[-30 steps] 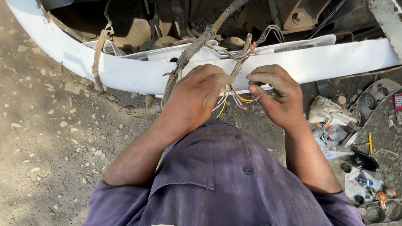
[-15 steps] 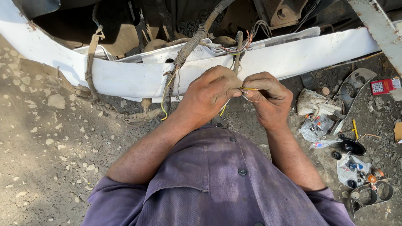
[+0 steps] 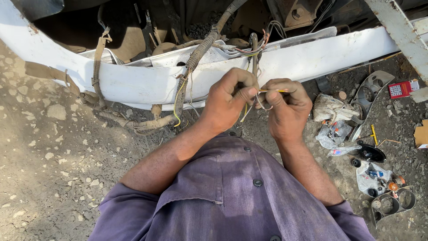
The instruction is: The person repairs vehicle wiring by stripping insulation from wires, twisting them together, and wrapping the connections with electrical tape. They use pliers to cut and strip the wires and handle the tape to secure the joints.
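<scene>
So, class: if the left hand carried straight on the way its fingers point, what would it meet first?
The left hand points right, toward the right hand. It would probably meet that hand's fingertips first, across the thin wires pinched between them; depth is unclear.

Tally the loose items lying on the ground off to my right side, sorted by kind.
Grey gauge bezel panels: 2
Clear plastic bags: 3
Crumpled rag: 1
Small red box: 1
Cardboard piece: 1
Total: 8
</scene>
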